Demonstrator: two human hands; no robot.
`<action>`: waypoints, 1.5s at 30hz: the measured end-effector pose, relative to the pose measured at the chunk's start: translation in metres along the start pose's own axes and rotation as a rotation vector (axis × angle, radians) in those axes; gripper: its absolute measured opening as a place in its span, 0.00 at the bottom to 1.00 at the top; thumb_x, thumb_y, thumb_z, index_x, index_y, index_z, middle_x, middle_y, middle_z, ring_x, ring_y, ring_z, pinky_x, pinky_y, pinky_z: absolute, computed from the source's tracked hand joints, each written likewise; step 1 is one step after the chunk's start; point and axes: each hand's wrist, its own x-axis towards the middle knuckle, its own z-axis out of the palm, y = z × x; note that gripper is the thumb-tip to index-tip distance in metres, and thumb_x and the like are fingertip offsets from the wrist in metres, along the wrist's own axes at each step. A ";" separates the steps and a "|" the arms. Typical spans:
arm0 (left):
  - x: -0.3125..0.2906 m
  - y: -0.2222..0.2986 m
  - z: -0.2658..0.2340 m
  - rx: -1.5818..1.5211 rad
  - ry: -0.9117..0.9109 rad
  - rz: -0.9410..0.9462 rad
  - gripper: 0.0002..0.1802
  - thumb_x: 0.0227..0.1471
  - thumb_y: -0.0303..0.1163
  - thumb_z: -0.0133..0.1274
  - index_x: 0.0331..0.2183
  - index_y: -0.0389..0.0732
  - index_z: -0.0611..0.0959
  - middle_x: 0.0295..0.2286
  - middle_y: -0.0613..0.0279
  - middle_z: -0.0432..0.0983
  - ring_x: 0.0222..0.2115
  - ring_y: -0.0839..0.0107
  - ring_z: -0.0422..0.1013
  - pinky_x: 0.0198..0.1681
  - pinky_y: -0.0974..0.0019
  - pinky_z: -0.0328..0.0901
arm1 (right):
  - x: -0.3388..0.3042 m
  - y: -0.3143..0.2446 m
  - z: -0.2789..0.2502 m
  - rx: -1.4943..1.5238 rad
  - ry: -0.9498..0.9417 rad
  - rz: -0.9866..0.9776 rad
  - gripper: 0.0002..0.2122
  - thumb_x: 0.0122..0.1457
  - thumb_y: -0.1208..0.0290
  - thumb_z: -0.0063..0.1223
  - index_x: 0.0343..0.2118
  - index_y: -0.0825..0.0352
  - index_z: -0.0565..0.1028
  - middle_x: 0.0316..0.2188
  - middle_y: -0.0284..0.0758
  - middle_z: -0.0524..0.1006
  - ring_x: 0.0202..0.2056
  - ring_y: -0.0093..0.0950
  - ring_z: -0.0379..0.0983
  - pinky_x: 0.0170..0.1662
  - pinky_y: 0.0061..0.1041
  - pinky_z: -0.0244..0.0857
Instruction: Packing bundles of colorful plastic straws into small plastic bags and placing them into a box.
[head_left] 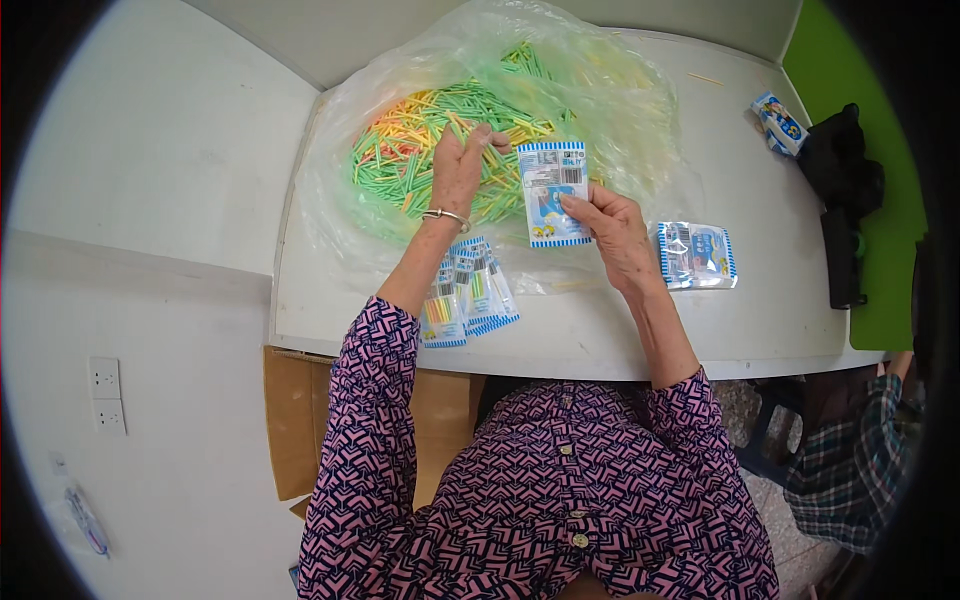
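Observation:
A large clear plastic bag (330, 215) lies spread on the table, heaped with thin coloured sticks (400, 175) in green, yellow and some pink-red. Over the heap, my left hand (463, 170) has its fingers curled closed around a few of the sticks; its fingertips are partly hidden. To the right of it, my right hand (618, 235) grips a small blue-and-white packet (553, 195) with the thumb on its front. Below my left wrist several packets (483, 285) overlap, coloured sticks showing through their clear windows.
A stack of similar packets (697, 255) lies to the right of my right hand. Farther back are another packet (778, 123), a black object (845, 170) by the green panel and one loose stick (706, 78). A cardboard box (295, 420) stands below the table edge; a person's checked sleeve (850, 465) shows lower right.

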 end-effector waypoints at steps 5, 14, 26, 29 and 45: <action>0.001 0.001 0.000 0.042 0.005 0.013 0.13 0.55 0.37 0.47 0.31 0.34 0.73 0.23 0.63 0.79 0.29 0.75 0.72 0.40 0.69 0.64 | -0.003 0.000 -0.005 -0.039 -0.002 0.026 0.11 0.55 0.70 0.56 0.37 0.71 0.78 0.29 0.29 0.78 0.28 0.14 0.70 0.34 0.14 0.62; 0.000 0.009 -0.002 0.191 -0.120 -0.051 0.13 0.58 0.38 0.45 0.34 0.37 0.74 0.28 0.62 0.80 0.34 0.77 0.71 0.45 0.70 0.61 | -0.003 0.004 -0.009 -0.080 0.008 0.025 0.08 0.53 0.70 0.58 0.30 0.71 0.79 0.23 0.26 0.76 0.25 0.12 0.66 0.30 0.14 0.59; 0.001 0.007 0.002 -0.145 -0.024 -0.182 0.14 0.59 0.38 0.43 0.34 0.35 0.69 0.24 0.54 0.78 0.25 0.71 0.76 0.30 0.69 0.70 | -0.001 0.007 -0.013 -0.098 0.001 0.017 0.08 0.53 0.69 0.59 0.28 0.70 0.79 0.21 0.24 0.74 0.24 0.11 0.63 0.28 0.13 0.56; 0.002 0.013 0.001 -0.228 -0.020 -0.243 0.16 0.60 0.41 0.43 0.33 0.35 0.69 0.27 0.50 0.78 0.29 0.66 0.76 0.34 0.66 0.71 | -0.002 0.006 -0.016 -0.132 -0.026 0.026 0.08 0.53 0.69 0.58 0.30 0.70 0.79 0.23 0.26 0.75 0.25 0.12 0.66 0.31 0.14 0.58; -0.025 0.085 0.007 -0.497 -0.192 -0.221 0.19 0.61 0.44 0.41 0.33 0.35 0.70 0.30 0.51 0.76 0.32 0.61 0.77 0.37 0.63 0.71 | -0.016 -0.017 -0.024 -0.323 -0.268 0.056 0.10 0.56 0.67 0.55 0.25 0.71 0.78 0.18 0.21 0.69 0.23 0.11 0.59 0.28 0.14 0.54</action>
